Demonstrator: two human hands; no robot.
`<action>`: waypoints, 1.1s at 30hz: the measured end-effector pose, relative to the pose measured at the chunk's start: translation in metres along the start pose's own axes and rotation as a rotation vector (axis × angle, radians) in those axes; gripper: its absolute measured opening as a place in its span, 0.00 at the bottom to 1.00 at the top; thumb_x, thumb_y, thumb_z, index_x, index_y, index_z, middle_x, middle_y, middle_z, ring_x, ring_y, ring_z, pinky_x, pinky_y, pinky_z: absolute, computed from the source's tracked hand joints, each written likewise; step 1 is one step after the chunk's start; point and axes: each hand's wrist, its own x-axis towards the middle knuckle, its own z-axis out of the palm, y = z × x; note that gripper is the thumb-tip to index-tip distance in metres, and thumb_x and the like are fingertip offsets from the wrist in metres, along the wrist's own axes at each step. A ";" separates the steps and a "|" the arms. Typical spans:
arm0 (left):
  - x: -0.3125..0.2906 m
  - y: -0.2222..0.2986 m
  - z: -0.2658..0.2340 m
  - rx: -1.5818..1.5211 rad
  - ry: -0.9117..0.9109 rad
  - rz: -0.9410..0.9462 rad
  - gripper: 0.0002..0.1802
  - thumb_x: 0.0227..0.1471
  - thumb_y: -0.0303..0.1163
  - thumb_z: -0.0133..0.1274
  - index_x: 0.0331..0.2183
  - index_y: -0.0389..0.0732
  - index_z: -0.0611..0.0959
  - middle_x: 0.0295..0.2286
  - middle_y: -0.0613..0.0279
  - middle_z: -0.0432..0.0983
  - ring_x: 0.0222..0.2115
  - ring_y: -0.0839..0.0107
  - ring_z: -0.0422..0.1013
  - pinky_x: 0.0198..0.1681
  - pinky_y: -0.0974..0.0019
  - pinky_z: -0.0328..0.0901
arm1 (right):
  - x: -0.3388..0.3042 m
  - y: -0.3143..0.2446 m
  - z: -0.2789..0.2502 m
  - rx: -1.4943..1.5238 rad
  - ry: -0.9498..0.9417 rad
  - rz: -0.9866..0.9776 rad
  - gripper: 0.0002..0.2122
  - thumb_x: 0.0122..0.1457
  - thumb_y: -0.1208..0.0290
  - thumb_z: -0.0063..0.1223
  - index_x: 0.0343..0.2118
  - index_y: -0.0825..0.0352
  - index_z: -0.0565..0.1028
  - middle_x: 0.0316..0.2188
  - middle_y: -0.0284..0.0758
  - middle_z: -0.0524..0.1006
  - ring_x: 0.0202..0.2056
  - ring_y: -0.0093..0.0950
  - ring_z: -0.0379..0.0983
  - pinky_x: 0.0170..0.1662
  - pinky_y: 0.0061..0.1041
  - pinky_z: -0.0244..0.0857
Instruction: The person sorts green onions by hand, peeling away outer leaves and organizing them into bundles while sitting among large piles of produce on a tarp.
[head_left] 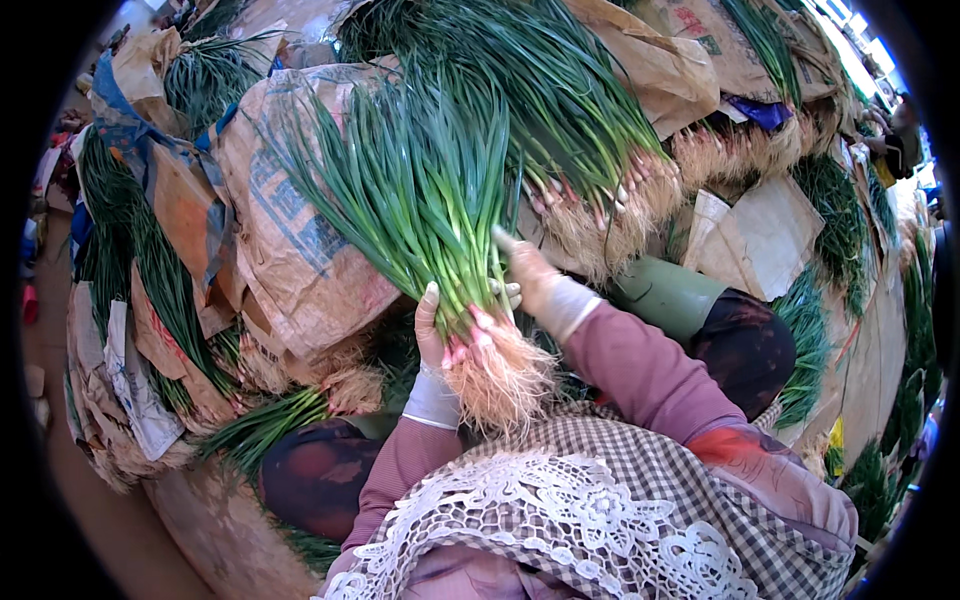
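A thick bunch of spring onions (440, 215) stands before my lap, its green leaves fanning away and its pale roots hanging toward me. My left hand (430, 330), in a thin whitish glove, is wrapped around the lower left side of the stems, just above the roots. On the right side of the same bunch, my gloved right hand (532, 275) closes on the stems, with one finger pointing up along them. The palm sides of both hands are partly hidden by the bunch. Just beyond my right hand lies a larger heap of spring onions (570, 110), roots toward me.
A printed woven sack (310, 220) lies under the leaves at left. More spring onions (290, 415) rest by my left knee. Brown paper (655, 65) covers part of the far heap. A green boot (665, 297) stands at my right, near a pale sheet (755, 235).
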 end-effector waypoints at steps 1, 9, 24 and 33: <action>0.001 0.002 -0.005 0.058 -0.013 0.036 0.35 0.44 0.53 0.40 0.42 0.29 0.65 0.36 0.36 0.65 0.37 0.51 0.65 0.40 0.52 0.61 | 0.000 0.003 0.006 0.001 0.001 0.040 0.20 0.53 0.51 0.35 0.34 0.65 0.68 0.24 0.37 0.70 0.16 0.20 0.65 0.09 0.13 0.51; 0.000 0.003 0.021 -0.097 -0.045 0.088 0.29 0.45 0.53 0.40 0.40 0.39 0.68 0.31 0.52 0.69 0.32 0.57 0.67 0.35 0.56 0.64 | 0.042 0.003 -0.041 -0.907 0.554 -0.678 0.10 0.52 0.65 0.40 0.27 0.66 0.70 0.20 0.39 0.72 0.26 0.34 0.70 0.28 0.32 0.62; -0.003 0.002 0.004 -0.018 -0.029 0.017 0.36 0.44 0.54 0.40 0.43 0.31 0.63 0.36 0.47 0.65 0.35 0.61 0.65 0.38 0.59 0.63 | 0.035 -0.094 -0.080 -1.595 0.696 -0.547 0.10 0.47 0.61 0.45 0.29 0.60 0.72 0.27 0.40 0.72 0.33 0.36 0.69 0.37 0.33 0.61; 0.005 0.004 0.005 0.132 -0.006 0.170 0.36 0.47 0.51 0.37 0.46 0.27 0.59 0.41 0.33 0.60 0.45 0.50 0.58 0.52 0.54 0.49 | -0.029 -0.029 -0.051 -1.140 -0.104 -0.713 0.11 0.51 0.62 0.44 0.30 0.66 0.68 0.25 0.37 0.71 0.28 0.29 0.67 0.34 0.30 0.61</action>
